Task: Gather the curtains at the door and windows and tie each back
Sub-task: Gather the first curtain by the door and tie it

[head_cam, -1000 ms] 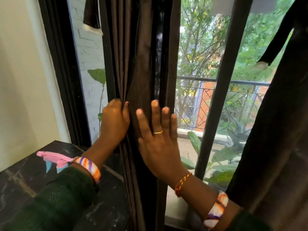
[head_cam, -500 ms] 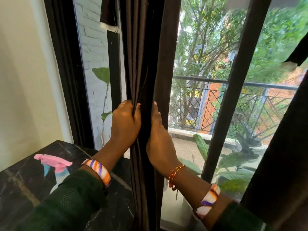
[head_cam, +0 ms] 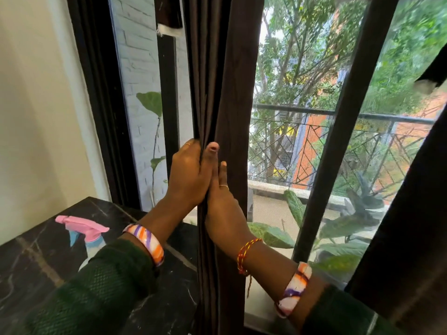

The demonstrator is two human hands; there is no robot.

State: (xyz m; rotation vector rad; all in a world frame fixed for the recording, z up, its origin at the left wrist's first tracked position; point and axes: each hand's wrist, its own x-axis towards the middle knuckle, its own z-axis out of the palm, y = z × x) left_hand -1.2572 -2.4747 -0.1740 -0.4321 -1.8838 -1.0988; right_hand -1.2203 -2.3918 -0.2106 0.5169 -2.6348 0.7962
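- Curtain fabric, a dark brown gathered curtain [head_cam: 225,93], is hanging with its long axis vertical, folds running straight down in front of the window glass.
- The left hand [head_cam: 191,175] is gripping the bunched folds from the left, fingers curled round them, thumb up.
- The right hand [head_cam: 223,206] is pressing against the bundle from the right, fingers hidden behind the cloth.
- A pink-topped spray bottle [head_cam: 84,234] is lying on the black marble counter [head_cam: 33,262] nearby.

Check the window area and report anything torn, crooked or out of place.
One oddity: a dark strip hanging left of the gathered curtain ends in a ragged, frayed white edge. Otherwise nothing stands out: the left hand and right hand hold the folds bunched, and the spray bottle lies on the dark counter.
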